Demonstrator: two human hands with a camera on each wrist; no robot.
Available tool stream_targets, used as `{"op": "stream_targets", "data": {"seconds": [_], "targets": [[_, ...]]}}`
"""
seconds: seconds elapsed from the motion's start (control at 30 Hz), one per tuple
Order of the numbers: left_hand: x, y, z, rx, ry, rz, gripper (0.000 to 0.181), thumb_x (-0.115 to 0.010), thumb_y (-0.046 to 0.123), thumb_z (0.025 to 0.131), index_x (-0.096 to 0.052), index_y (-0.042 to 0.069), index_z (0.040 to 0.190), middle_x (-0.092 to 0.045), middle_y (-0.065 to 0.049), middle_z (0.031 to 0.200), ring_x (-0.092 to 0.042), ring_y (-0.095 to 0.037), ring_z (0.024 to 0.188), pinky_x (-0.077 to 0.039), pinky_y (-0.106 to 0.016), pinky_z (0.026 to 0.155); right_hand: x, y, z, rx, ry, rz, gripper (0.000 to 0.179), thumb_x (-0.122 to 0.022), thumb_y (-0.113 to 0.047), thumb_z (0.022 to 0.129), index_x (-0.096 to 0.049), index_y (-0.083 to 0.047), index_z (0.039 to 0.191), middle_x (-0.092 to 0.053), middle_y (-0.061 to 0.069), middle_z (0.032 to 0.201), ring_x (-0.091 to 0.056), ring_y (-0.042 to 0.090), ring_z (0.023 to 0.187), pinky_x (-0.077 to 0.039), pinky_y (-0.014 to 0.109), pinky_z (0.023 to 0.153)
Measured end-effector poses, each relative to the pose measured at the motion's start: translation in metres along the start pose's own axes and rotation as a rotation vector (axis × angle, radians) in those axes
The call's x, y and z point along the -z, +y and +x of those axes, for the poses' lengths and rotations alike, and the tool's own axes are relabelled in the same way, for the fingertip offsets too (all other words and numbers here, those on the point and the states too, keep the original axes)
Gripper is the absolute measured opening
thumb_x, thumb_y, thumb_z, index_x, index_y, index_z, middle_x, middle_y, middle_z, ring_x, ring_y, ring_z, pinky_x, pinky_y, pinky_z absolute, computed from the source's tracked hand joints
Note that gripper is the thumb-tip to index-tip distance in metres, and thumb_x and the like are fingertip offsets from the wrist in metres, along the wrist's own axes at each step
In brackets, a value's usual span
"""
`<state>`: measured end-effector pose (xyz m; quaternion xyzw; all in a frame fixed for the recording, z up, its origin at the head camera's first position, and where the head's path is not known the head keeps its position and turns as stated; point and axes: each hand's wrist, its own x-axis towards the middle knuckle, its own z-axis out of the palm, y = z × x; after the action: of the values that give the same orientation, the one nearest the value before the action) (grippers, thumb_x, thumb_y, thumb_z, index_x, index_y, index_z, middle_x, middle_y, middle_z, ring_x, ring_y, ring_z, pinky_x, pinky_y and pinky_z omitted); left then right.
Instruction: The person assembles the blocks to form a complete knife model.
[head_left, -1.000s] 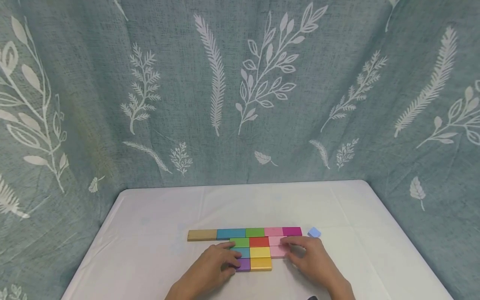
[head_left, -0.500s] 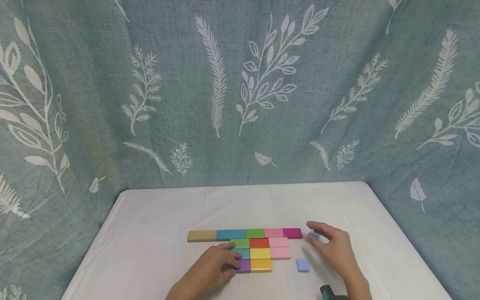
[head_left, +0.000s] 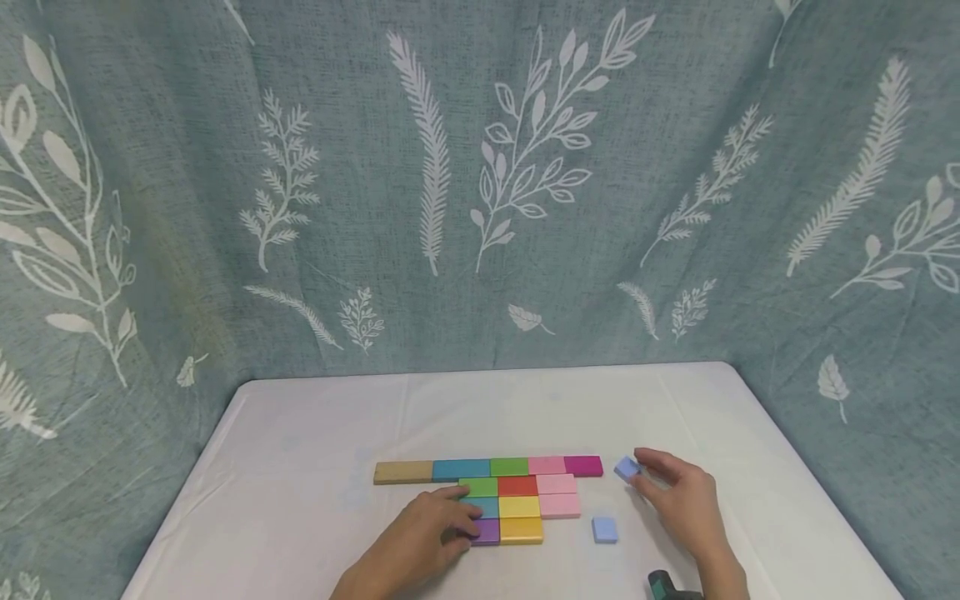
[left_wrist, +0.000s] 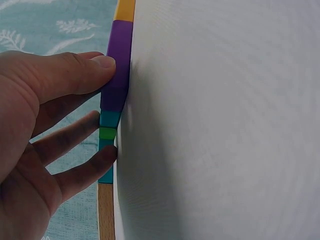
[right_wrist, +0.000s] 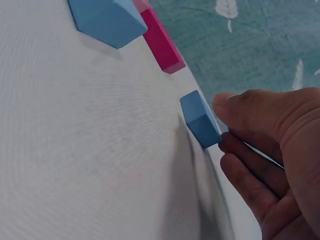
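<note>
Several coloured rectangular blocks (head_left: pixel 518 486) lie in close rows on the white table. My left hand (head_left: pixel 423 533) rests its fingertips along the left ends of the green, teal and purple blocks; in the left wrist view its thumb touches the purple block (left_wrist: pixel 120 65). To the right, my right hand (head_left: pixel 682 500) reaches to a small light blue block (head_left: pixel 627 469), thumb and forefinger spread at its right corners. The right wrist view has this blue block (right_wrist: pixel 200 120) on the table just beyond the fingertips. Another blue block (head_left: pixel 604 530) lies nearer me, apart from the rows.
The top row runs from a wooden block (head_left: pixel 403 472) to a magenta block (head_left: pixel 583 466). A black and green device (head_left: pixel 663 585) shows beside my right wrist. Leaf-patterned cloth (head_left: pixel 480 208) hangs around the table (head_left: pixel 315 425).
My right hand has left the pink blocks and moved right to the farther blue block. The nearer blue block, hidden a second ago, has come into view. My left hand has stayed put.
</note>
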<state>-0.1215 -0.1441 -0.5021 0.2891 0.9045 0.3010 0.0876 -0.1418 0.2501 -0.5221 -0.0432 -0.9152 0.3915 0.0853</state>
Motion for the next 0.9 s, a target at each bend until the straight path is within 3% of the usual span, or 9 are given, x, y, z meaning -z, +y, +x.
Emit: {"op": "stream_targets", "data": {"seconds": [0.2,0.53,0.77,0.9], "targets": [[0.001,0.001,0.0,0.004,-0.002,-0.003,0.022,-0.087,0.009,0.092,-0.087,0.024,0.109,-0.081,0.008,0.128,-0.064,-0.032,0.144,-0.055,-0.057,0.118,-0.005,0.001,0.0,-0.037,-0.017,0.007,0.04,-0.081,-0.009,0.097,-0.075,-0.011,0.137,-0.077,0.011,0.138,-0.072,0.034,0.133,-0.056,0.054,0.117],[0.001,0.001,0.0,0.002,0.001,-0.002,0.022,-0.087,0.009,0.092,-0.087,0.024,0.109,-0.081,0.007,0.128,-0.064,-0.032,0.144,-0.055,-0.056,0.117,-0.006,0.002,0.001,-0.02,-0.028,-0.044,0.039,-0.079,-0.006,0.097,-0.076,-0.01,0.136,-0.077,0.012,0.138,-0.072,0.035,0.132,-0.058,0.053,0.115],[0.0,0.001,-0.002,-0.009,0.011,0.005,0.022,-0.086,0.008,0.092,-0.087,0.023,0.108,-0.081,0.007,0.128,-0.064,-0.032,0.143,-0.054,-0.056,0.118,0.002,-0.004,0.005,0.099,-0.057,-0.001,0.039,-0.079,0.0,0.096,-0.077,-0.011,0.133,-0.08,0.007,0.133,-0.074,0.031,0.129,-0.06,0.047,0.112],[0.0,0.002,-0.002,0.017,0.0,0.02,0.021,-0.085,0.012,0.094,-0.087,0.025,0.11,-0.08,0.009,0.13,-0.063,-0.03,0.145,-0.053,-0.057,0.119,0.005,-0.012,0.008,0.187,-0.104,0.027,0.039,-0.08,0.003,0.094,-0.079,-0.01,0.13,-0.081,0.005,0.129,-0.077,0.029,0.124,-0.062,0.047,0.108]]}}
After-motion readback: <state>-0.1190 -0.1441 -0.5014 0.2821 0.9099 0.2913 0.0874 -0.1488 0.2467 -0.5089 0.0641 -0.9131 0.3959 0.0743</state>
